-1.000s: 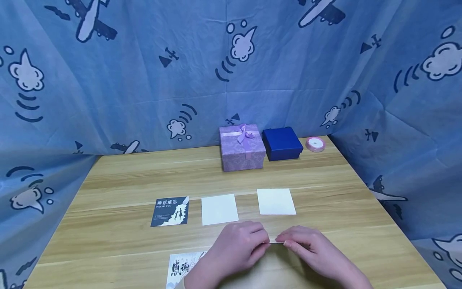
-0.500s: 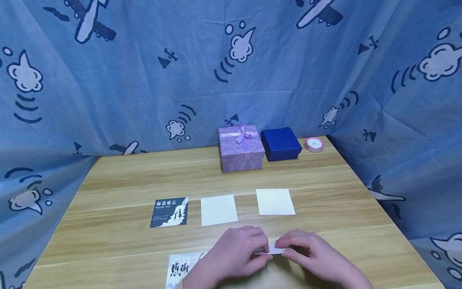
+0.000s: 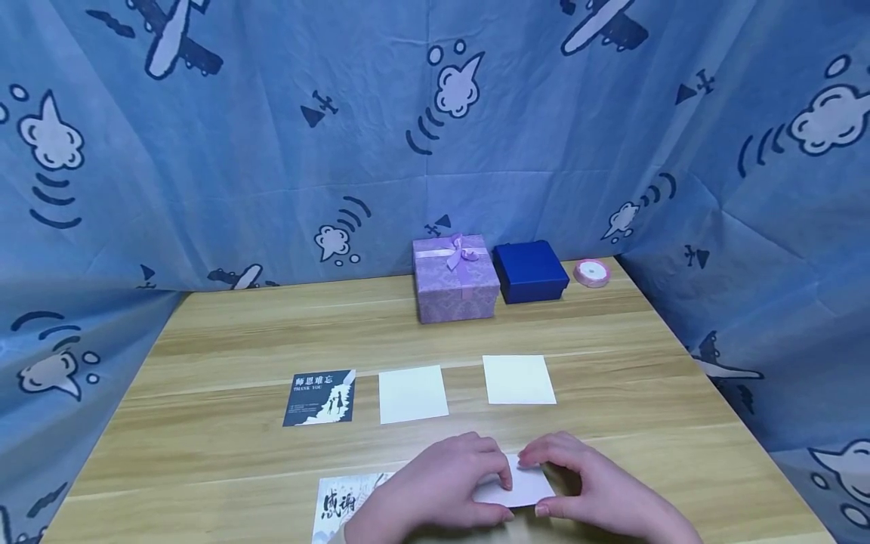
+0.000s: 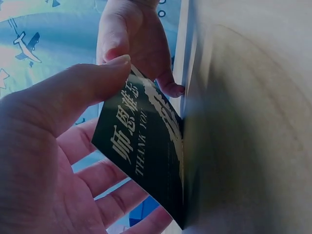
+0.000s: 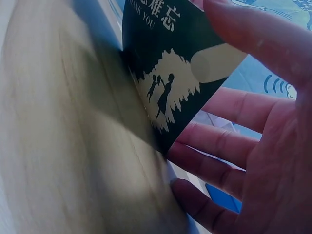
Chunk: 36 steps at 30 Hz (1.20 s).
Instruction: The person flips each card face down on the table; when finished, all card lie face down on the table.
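"Grip?"

"Left hand point(image 3: 464, 476) and right hand point(image 3: 598, 483) near each other, both pinching one small card point(image 3: 526, 489) between thumb and fingers."

"Hidden?"

"Part of it, behind left hand from the head; lettering runs off the top of the right wrist view."

"Looks?"

"White face up; underside dark, pale THANK YOU. Tilted, one edge down at tabletop point(image 3: 224, 453)."

"Beyond?"

"Calligraphy card point(image 3: 338, 499) part-covered by left arm point(image 3: 381, 515), cut by frame. Two white cards point(image 3: 413, 394) ahead. Wood stretches right to tabletop's edge. Purple box point(image 3: 457, 291) far back."

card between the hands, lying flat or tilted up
Tilted: both wrist views show the card slanting up from the tabletop.
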### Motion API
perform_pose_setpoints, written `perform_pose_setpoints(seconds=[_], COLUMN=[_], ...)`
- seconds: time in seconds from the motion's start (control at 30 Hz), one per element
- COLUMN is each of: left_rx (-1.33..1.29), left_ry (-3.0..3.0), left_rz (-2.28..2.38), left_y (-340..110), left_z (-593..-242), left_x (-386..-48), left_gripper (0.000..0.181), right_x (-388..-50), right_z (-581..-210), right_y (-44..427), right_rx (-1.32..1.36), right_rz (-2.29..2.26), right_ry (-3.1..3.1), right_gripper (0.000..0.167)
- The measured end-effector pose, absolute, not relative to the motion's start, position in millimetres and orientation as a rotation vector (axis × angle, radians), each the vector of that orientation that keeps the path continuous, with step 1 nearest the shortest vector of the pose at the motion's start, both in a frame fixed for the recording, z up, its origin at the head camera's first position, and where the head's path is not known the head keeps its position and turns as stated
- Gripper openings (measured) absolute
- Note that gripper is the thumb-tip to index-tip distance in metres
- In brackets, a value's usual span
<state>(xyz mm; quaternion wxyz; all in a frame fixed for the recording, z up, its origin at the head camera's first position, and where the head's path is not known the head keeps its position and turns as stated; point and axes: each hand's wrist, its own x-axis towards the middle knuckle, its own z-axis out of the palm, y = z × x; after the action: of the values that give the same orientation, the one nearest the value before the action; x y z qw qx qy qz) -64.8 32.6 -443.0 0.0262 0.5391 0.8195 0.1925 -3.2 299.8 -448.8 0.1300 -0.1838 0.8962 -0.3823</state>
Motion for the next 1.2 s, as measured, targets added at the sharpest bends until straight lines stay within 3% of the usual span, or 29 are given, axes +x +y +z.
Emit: perform_pose_setpoints(seconds=[0.17,0.43,1.2], left_rx=[1.612,1.425,1.474], left_ry=[2.531,2.601,2.719], left_rz=[0.584,0.558,0.279], left_y=[33.0,34.1,41.2], left_z=[-443.9,-445.1,-447.3], left_x=[-62.8,-55.7,-48.8], left_gripper=[0.027,0.055,0.064], right_x=[-2.4,0.9,2.9], right_z=[-449.6,-452.7,-458.5], right_y=[299.8,296.8,283.7], right_rx=[-0.544,-0.529,-0.549], right_rz=[-1.104,-1.093,-0.948], right_ry=[2.595,2.54,2.648], right_gripper=[0.041,0.047,0.048])
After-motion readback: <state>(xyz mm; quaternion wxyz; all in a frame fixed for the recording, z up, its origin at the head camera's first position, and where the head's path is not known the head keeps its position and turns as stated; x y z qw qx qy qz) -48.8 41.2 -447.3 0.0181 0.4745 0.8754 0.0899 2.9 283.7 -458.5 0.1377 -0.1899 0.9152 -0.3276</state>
